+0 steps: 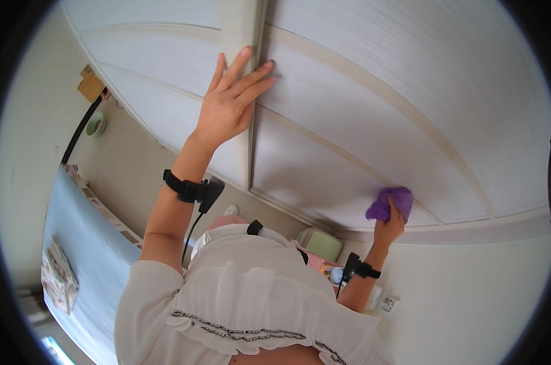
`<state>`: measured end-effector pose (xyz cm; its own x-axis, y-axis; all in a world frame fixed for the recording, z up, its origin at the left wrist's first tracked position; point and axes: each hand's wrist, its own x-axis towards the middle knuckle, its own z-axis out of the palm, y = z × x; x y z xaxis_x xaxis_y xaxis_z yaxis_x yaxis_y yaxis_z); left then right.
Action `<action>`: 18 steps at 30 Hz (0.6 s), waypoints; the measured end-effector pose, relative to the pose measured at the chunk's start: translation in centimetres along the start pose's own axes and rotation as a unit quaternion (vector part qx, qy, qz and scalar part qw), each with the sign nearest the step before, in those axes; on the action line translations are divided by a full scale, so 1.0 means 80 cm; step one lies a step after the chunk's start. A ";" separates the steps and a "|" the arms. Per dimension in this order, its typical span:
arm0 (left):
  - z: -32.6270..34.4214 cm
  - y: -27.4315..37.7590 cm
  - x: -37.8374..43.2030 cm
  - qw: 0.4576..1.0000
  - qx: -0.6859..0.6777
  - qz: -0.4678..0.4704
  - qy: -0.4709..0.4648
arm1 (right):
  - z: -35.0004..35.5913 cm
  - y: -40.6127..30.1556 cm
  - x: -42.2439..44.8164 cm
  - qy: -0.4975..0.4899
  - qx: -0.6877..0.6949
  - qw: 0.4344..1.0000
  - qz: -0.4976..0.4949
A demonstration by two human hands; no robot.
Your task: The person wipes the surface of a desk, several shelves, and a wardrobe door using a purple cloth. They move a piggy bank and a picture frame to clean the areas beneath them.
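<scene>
In front of me stands a white sliding wardrobe door [321,150] with beige cross strips and a raised vertical edge frame [241,27]. My left hand [232,98] rests on that frame with its fingers spread, holding nothing. Lower on the right, my right hand [392,226] grips a purple cloth [396,200] against the door panel, close to a thin horizontal strip. The cloth is bunched up and covers most of the fingers. Each forearm wears a black strap with a small device; a cable runs from the left device [211,194].
A bed with a light blue cover [88,255] is on the left, with folded floral fabric [58,278] on it. A green basin [95,125] sits on the floor beyond. By the right wall are a green lidded bin [323,246] and a wall socket [388,304].
</scene>
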<state>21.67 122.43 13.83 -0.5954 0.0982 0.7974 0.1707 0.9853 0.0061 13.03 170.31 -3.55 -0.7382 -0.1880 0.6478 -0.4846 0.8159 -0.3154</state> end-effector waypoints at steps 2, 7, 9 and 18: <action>-0.006 -0.002 0.000 1.000 -0.023 0.010 0.007 | -0.017 -0.003 0.002 0.044 0.046 0.997 0.042; -0.006 -0.018 -0.019 0.995 -0.032 -0.011 0.094 | -0.015 0.004 0.021 0.154 0.405 0.858 0.275; -0.002 -0.032 -0.036 0.991 -0.007 -0.056 0.124 | -0.007 0.015 0.039 0.152 0.608 0.643 0.440; 0.033 -0.046 -0.076 0.991 -0.055 -0.100 0.074 | 0.099 -0.213 0.071 0.030 0.502 0.857 0.115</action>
<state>22.59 118.57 7.39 -0.5061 -0.1274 0.8530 0.1493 0.9612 0.2321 13.33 150.98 0.01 -0.8574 -0.0331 0.5135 -0.5112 -0.0595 -0.8574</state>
